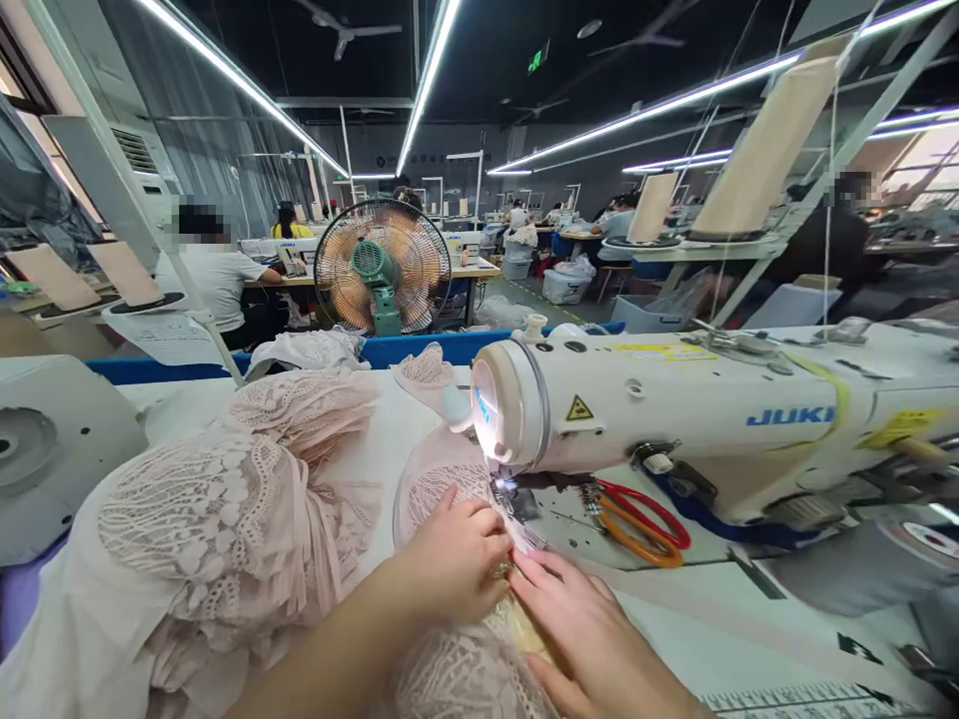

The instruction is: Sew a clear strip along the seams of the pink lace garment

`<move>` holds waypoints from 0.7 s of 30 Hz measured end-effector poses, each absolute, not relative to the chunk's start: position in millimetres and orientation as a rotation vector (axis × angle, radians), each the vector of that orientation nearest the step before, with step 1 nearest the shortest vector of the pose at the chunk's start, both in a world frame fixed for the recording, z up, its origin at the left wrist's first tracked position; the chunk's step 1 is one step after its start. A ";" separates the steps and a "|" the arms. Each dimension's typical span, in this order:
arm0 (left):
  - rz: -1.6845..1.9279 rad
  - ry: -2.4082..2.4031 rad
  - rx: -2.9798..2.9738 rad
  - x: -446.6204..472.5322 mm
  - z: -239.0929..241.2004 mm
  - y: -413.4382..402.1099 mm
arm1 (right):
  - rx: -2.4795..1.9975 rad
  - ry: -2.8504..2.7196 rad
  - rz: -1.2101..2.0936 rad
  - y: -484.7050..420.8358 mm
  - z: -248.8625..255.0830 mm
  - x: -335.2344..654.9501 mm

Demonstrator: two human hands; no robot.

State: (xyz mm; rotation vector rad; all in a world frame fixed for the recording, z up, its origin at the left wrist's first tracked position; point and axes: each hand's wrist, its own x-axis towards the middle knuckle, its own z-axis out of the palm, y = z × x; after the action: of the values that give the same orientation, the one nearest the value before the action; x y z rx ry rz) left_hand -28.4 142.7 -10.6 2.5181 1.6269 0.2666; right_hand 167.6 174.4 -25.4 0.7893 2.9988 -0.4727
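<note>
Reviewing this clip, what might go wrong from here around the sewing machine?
The left hand and right hand are close to the lit needle area, so a slip forward could put a finger at risk.

The scissors lie on the machine bed nearby and might snag fabric.

The lace pile is heaped loosely beside the left forearm, which could drag pieces out of place.

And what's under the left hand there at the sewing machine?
Pale lace fabric shows at the far and near sides of the left hand. Whatever lies directly beneath it is covered, so I can't tell how many layers there are.
</note>
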 end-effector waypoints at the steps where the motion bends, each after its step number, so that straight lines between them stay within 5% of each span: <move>1: 0.250 1.629 2.520 -29.0 -10.9 143.1 | 0.781 3.034 -0.498 175.5 -24.6 169.4; 13: 0.035 1.643 2.592 -35.6 -19.3 152.2 | 0.917 2.993 -0.122 205.7 -16.2 166.7; 21: 0.005 1.747 2.621 -36.6 -18.4 156.2 | 1.011 2.887 -0.241 203.5 -8.9 158.7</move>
State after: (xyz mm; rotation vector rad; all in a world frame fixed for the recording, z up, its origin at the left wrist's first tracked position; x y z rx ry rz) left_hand -36.6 156.2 -18.4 2.6214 1.7468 0.0052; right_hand 158.7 203.5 -8.9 1.0111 2.8869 -0.2414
